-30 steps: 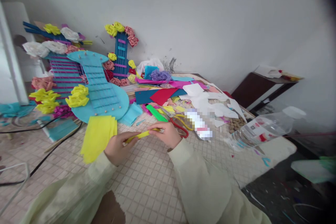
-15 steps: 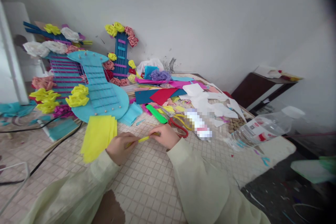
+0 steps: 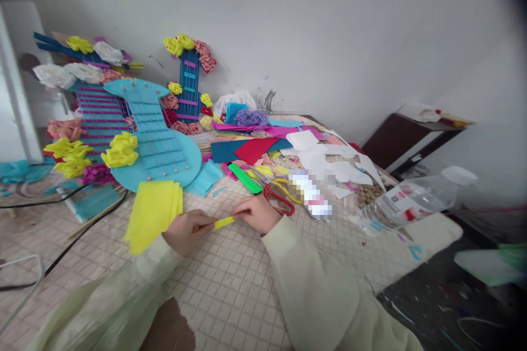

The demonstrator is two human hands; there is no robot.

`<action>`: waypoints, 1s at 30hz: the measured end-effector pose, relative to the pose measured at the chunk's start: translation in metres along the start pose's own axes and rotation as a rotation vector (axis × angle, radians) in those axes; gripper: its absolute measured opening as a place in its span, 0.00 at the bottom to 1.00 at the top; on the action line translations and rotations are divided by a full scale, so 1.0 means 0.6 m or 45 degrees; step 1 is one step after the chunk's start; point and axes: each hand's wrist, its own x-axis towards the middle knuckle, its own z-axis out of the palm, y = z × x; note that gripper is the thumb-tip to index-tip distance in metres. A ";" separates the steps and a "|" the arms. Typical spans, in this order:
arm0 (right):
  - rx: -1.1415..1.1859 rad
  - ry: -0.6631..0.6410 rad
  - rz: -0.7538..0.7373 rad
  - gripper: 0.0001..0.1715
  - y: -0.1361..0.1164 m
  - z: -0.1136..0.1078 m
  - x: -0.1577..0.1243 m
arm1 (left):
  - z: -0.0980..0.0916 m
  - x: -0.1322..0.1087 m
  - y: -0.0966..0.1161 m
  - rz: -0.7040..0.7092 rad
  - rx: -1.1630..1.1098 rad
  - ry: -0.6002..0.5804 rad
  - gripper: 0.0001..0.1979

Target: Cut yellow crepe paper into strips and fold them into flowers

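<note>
A narrow folded strip of yellow paper (image 3: 223,223) stretches between my two hands, just over the tiled-pattern tabletop. My left hand (image 3: 188,230) pinches its left end, with the fingers closed. At the other end, my right hand (image 3: 256,213) grips the strip between thumb and fingers. Several loose yellow paper sheets (image 3: 152,211) lie stacked beside my left hand. Just beyond my right hand are a green utility knife (image 3: 246,178) and scissors with red handles (image 3: 280,202). The strip's ends are hidden by my fingers.
A light-blue guitar-shaped board (image 3: 164,148) with yellow paper flowers (image 3: 121,149) leans at the back left. Coloured paper and white scraps (image 3: 317,156) cover the back. A clear plastic bottle (image 3: 411,203) lies at the right. A black cable (image 3: 88,233) crosses the left side.
The yellow strip looks wider and flatter between my fingers, and its right end no longer shows above my right hand. Both hands stay nearly in place.
</note>
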 end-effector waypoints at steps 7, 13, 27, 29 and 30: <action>-0.008 -0.069 -0.066 0.11 -0.009 -0.005 -0.001 | -0.001 -0.006 0.015 -0.012 -0.048 -0.109 0.15; 0.109 -0.072 -0.046 0.11 -0.010 -0.004 -0.002 | -0.003 -0.006 0.013 -0.049 -0.189 -0.190 0.15; -0.313 0.548 0.253 0.13 0.036 -0.030 0.014 | 0.000 0.008 -0.007 -0.174 -0.382 0.001 0.14; -0.412 0.565 0.269 0.12 0.045 -0.032 0.026 | 0.002 0.013 -0.007 -0.177 -0.390 0.060 0.15; -0.449 0.554 0.272 0.11 0.049 -0.030 0.032 | 0.002 0.016 -0.007 -0.176 -0.390 0.091 0.17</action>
